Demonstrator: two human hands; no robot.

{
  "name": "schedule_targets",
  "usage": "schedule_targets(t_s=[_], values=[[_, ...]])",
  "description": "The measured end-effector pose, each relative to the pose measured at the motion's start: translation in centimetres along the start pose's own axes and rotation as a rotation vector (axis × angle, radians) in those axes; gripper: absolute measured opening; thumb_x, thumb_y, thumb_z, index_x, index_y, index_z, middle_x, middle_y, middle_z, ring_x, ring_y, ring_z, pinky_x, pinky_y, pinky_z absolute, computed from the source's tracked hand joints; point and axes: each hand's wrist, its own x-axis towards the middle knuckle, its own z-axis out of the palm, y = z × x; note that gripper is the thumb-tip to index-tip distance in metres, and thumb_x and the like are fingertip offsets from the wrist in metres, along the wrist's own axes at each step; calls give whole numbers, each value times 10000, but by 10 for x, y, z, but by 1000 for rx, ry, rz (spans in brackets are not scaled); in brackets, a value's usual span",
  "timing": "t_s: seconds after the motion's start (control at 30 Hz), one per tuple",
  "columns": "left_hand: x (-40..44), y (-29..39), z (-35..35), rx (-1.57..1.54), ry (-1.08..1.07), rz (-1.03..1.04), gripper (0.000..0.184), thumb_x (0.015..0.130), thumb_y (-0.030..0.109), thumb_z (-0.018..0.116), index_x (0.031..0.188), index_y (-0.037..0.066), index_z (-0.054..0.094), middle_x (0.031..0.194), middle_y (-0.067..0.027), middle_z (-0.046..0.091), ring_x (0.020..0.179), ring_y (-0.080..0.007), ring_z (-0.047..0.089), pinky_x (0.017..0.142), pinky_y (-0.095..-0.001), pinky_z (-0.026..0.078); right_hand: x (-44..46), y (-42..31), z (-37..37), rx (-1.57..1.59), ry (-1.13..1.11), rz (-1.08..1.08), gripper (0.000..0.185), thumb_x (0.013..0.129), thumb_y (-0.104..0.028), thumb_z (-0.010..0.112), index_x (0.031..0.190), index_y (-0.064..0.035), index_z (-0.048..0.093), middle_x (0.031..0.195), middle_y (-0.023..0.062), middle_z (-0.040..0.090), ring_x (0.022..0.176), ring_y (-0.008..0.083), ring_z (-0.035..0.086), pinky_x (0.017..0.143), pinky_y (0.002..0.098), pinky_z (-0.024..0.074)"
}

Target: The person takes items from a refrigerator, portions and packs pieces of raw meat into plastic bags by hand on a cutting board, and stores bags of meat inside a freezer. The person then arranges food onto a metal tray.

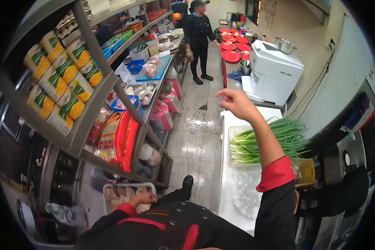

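Note:
My left hand [144, 198] is low at the right side of a white plastic tub [129, 184], its fingers curled at the rim. Raw meat pieces [120, 195], which look like chicken, fill the tub. My right hand [236, 104] is raised over the far end of the white counter, fingers loosely bent and apart, holding nothing. Below my right forearm lies a large bunch of green onions [275, 139] in a clear shallow container [233, 130]. The forearm covers part of the bunch.
A co-worker [198, 37] stands in the aisle ahead. A white machine [275, 68] with a metal bowl [286, 46] and several red plates [230, 56] line the right. On the left, shelving holds cans [64, 66] and bread crumbs [116, 139]. The tiled floor [191, 121] looks wet.

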Motion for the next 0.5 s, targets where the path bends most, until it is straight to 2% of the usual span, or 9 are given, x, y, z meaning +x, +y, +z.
schedule_targets(t_s=[0.1, 0.17, 0.23, 0.3, 0.37, 0.43, 0.5], values=[[62, 3, -47, -124, 35, -74, 382, 845, 355, 715, 1142, 115, 698, 1016, -101, 740, 958, -234, 699, 864, -378, 526, 45, 27, 9, 37, -44, 50, 293, 825, -107, 682, 1115, -68, 683, 721, 52, 636, 674, 135, 593, 666, 311, 492], [119, 12, -86, -91, 85, -22, 367, 830, 333, 738, 1119, 109, 704, 1011, -98, 739, 939, -231, 699, 850, -375, 531, 95, 48, 11, 42, -59, 60, 298, 825, -110, 681, 1120, -71, 684, 726, 57, 641, 679, 140, 598, 672, 313, 495], [203, 8, -119, -121, 92, 57, 373, 847, 361, 701, 1118, 105, 704, 1036, -112, 732, 948, -274, 698, 861, -401, 531, 151, 70, 17, -32, -55, 72, 303, 822, -107, 674, 1124, -72, 683, 740, 64, 650, 688, 161, 609, 685, 319, 501], [272, 36, -166, 54, 90, 117, 403, 853, 400, 662, 1124, 104, 702, 1063, -139, 721, 977, -328, 683, 887, -423, 524, 218, 99, 31, -93, -91, 74, 318, 818, -94, 658, 1136, -71, 675, 757, 74, 664, 707, 196, 633, 704, 335, 509], [323, 77, -222, 461, 107, 294, 425, 854, 431, 631, 1128, 113, 701, 1083, -163, 710, 1011, -364, 663, 901, -439, 515, 286, 121, 54, -126, -64, 72, 344, 810, -82, 650, 1153, -74, 665, 774, 87, 677, 738, 223, 660, 721, 353, 515], [340, 128, -276, 110, 279, 194, 425, 839, 409, 658, 1139, 111, 692, 1062, -169, 711, 1003, -360, 666, 884, -442, 520, 341, 139, 78, -112, -83, 57, 369, 800, -74, 648, 1169, -76, 654, 791, 97, 687, 768, 240, 679, 733, 365, 518], [340, 175, -340, -102, 364, 311, 431, 834, 401, 682, 1154, 112, 682, 991, -152, 725, 925, -316, 692, 839, -424, 530, 388, 137, 92, -70, -60, -12, 379, 797, -73, 650, 1176, -80, 652, 801, 104, 690, 775, 243, 682, 735, 362, 521]])
